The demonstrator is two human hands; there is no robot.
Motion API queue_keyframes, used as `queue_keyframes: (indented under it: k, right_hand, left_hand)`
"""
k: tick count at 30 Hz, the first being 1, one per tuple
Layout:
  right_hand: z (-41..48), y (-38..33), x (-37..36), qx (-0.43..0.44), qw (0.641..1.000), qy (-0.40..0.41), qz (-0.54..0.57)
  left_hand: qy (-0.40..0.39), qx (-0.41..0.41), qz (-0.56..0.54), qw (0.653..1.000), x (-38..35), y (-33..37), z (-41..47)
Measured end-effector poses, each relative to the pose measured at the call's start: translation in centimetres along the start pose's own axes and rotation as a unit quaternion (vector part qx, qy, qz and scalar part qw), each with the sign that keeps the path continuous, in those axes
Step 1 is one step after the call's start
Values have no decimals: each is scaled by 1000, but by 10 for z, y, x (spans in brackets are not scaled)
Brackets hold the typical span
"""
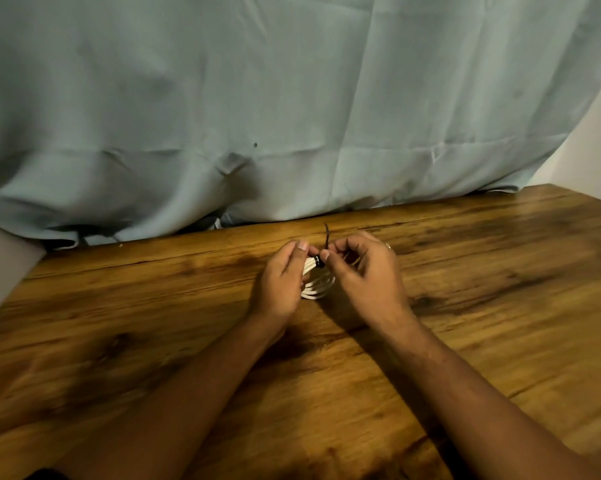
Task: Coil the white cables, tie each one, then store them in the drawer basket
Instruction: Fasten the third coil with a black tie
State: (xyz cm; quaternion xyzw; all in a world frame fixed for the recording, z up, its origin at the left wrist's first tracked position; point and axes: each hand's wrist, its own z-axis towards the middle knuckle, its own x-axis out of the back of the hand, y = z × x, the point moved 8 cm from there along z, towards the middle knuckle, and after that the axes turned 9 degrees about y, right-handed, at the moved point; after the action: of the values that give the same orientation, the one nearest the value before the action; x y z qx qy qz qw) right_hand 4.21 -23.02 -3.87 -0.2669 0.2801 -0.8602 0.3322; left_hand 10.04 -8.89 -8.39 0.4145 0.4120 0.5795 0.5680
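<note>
Your two bare forearms come in from the bottom edge and meet over the middle of the wooden table (500, 289). Your left forearm (195, 375) comes up from the lower left and your right forearm (465, 382) from the lower right.

Between your hands, just above the tabletop, sits the white cable (318, 287), wound into a small coil of several loops. Its lower loops show in the gap between your palms, and the rest is hidden behind your fingers.

Your left hand (283, 275) has its fingers curled round the left side of the coil, with the thumb tip up at the top of the bundle. Your right hand (365, 271) is also curled, thumb and forefinger pinching the black tie (319, 263) where it wraps the top of the coil. The tie's loose tail sticks up and away from you above your fingertips.

A ring (388, 245) shows on a finger of your right hand. Behind the table hangs a creased pale blue-grey cloth (292, 98), its hem resting along the table's far edge.
</note>
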Motion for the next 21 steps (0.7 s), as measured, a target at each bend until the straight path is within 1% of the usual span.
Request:
queue_keyframes:
  k: [3, 5, 9, 12, 17, 21]
  right_hand:
    - [1, -1, 0, -6, 999, 7, -39]
    - [0, 4, -2, -34, 999, 0, -35]
    - [-6, 17, -11, -126, 991, -26, 46]
    - [-8, 19, -16, -170, 977, -31, 126]
    - [-6, 18, -19, -172, 970, -50, 167]
    - [-6, 14, -19, -169, 963, -71, 196]
  left_hand:
    - [28, -39, 16, 999, 2, -2, 2]
    - [44, -57, 23, 997, 3, -2, 2]
    - [63, -86, 45, 993, 7, 0, 2]
    - [68, -97, 68, 991, 8, 1, 1]
    - [73, -97, 74, 990, 9, 1, 0]
    - [63, -70, 66, 993, 8, -4, 4]
